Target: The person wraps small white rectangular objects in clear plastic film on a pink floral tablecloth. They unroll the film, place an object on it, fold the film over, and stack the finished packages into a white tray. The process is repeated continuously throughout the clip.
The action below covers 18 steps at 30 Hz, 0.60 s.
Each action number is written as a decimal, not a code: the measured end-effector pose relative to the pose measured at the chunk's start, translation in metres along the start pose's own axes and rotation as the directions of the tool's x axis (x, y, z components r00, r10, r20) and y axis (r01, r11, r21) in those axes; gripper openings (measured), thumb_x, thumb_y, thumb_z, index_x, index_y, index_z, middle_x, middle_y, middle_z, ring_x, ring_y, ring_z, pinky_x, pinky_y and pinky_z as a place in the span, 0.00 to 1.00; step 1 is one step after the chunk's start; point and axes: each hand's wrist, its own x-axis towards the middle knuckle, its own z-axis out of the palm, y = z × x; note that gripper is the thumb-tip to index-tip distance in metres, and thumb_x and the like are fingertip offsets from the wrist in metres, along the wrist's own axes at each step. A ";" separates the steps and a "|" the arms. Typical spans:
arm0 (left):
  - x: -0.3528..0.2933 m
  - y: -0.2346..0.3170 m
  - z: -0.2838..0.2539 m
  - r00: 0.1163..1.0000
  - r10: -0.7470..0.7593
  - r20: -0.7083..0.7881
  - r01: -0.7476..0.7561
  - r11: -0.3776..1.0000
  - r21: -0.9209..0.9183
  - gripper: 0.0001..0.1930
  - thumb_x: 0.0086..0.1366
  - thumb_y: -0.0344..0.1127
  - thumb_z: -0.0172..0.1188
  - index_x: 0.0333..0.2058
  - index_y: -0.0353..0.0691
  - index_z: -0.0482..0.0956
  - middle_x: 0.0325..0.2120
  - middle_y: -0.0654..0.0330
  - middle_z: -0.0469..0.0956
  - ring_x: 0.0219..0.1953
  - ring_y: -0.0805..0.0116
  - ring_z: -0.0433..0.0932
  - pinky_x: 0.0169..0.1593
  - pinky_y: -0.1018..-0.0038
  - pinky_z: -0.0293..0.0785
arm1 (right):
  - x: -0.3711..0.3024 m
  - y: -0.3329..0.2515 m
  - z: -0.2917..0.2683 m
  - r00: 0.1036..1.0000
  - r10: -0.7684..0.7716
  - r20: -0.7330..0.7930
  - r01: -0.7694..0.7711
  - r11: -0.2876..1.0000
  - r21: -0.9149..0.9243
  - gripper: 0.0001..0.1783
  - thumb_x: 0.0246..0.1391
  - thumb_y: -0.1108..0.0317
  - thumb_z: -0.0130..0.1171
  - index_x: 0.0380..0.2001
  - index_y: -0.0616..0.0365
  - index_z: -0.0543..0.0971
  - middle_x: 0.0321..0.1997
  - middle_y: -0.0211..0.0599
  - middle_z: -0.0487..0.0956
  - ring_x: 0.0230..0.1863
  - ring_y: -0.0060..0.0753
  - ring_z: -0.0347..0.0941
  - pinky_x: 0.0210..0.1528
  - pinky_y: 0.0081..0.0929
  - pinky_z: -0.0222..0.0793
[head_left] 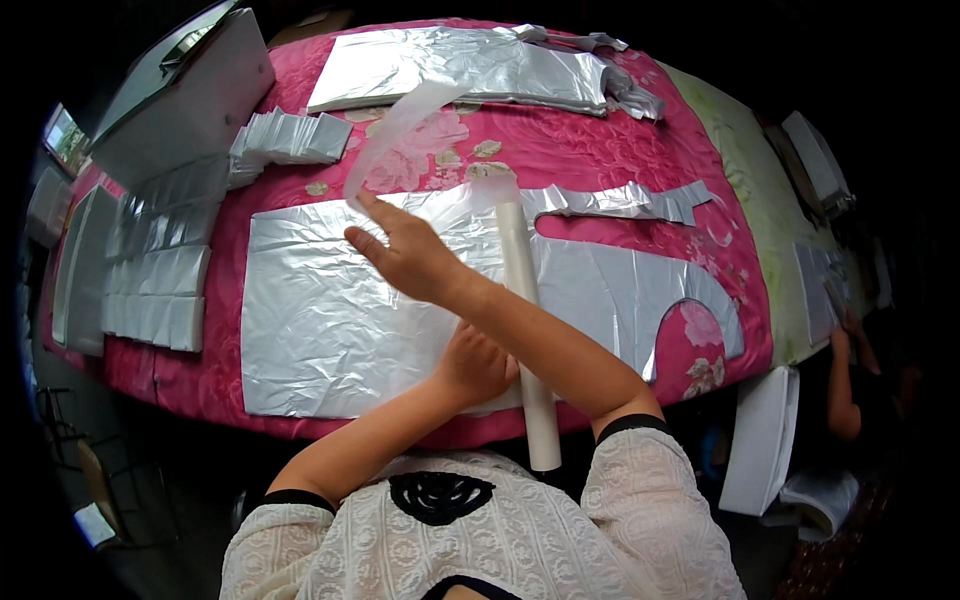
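Note:
A silver plastic sheet with curved cutouts and straps, apron-like in shape, lies flat (pixel 320 290) before me. Across it stands a long whitish roll (pixel 540 420), its lower end past the table edge. My left hand (pixel 475 365) is curled low on the sheet, knuckles against the roll's left side; what it grips, if anything, is hidden. Over it crosses my right forearm. My right hand (pixel 410 250) is above the sheet, thumb and fingers apart. A translucent film strip (pixel 400 125) curves up from beside its fingertips; whether they touch is unclear.
Folded silver sheets (pixel 450 65) are stacked at the far side of the pink flowered cloth (pixel 290 70). Packs of small folded pieces (pixel 155 320) and a white box (pixel 180 110) stand left. At right are a pale green cloth (pixel 740 190), a white block (pixel 762 440) and another person's hand (pixel 840 342).

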 end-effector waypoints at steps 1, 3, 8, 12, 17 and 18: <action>0.001 0.000 0.005 0.998 0.032 -0.056 -0.031 0.999 0.018 0.36 0.58 0.45 0.42 0.58 0.21 0.50 0.61 0.36 0.48 0.66 0.44 0.44 0.66 0.56 0.39 | -0.005 0.006 0.039 0.995 0.016 0.098 -0.003 0.992 -0.126 0.35 0.56 0.51 0.49 0.57 0.69 0.61 0.59 0.58 0.63 0.62 0.54 0.56 0.63 0.38 0.52; 0.007 0.001 0.014 0.998 0.063 -0.010 -0.063 0.998 0.012 0.36 0.59 0.45 0.43 0.59 0.22 0.49 0.62 0.37 0.46 0.66 0.44 0.44 0.65 0.55 0.40 | -0.009 0.021 0.099 0.953 0.087 0.291 -0.034 0.983 -0.183 0.36 0.58 0.48 0.44 0.58 0.68 0.59 0.63 0.58 0.58 0.67 0.54 0.47 0.66 0.40 0.44; 0.002 -0.009 0.005 0.998 0.061 -0.012 -0.062 0.996 -0.061 0.36 0.59 0.45 0.44 0.58 0.21 0.49 0.62 0.37 0.47 0.65 0.44 0.46 0.65 0.55 0.40 | -0.011 -0.021 0.120 0.847 0.017 0.532 0.122 0.966 -0.226 0.40 0.54 0.46 0.48 0.60 0.66 0.57 0.66 0.57 0.50 0.69 0.54 0.38 0.68 0.42 0.39; -0.030 -0.020 -0.029 0.983 0.092 -0.158 -0.125 0.969 -0.215 0.34 0.57 0.40 0.51 0.58 0.24 0.53 0.60 0.38 0.53 0.64 0.46 0.51 0.64 0.55 0.45 | -0.051 -0.029 0.037 0.910 -0.278 0.307 0.309 0.950 -0.054 0.31 0.51 0.59 0.57 0.56 0.62 0.65 0.62 0.51 0.61 0.66 0.51 0.50 0.64 0.40 0.50; -0.086 -0.045 -0.096 0.998 -0.039 -0.039 0.017 0.894 -0.449 0.28 0.51 0.28 0.57 0.54 0.33 0.64 0.55 0.48 0.64 0.56 0.51 0.64 0.58 0.65 0.62 | -0.155 0.003 -0.101 0.993 -0.121 0.007 0.107 0.850 -0.516 0.21 0.53 0.59 0.55 0.47 0.60 0.73 0.51 0.43 0.73 0.57 0.46 0.66 0.57 0.38 0.61; -0.100 -0.051 -0.107 0.996 -0.086 -0.038 0.060 0.896 -0.440 0.28 0.51 0.27 0.57 0.53 0.33 0.64 0.54 0.48 0.65 0.56 0.51 0.65 0.58 0.65 0.62 | -0.171 0.009 -0.113 0.994 -0.063 0.085 0.099 0.829 -0.550 0.25 0.55 0.55 0.51 0.50 0.61 0.71 0.56 0.45 0.70 0.59 0.47 0.63 0.59 0.39 0.58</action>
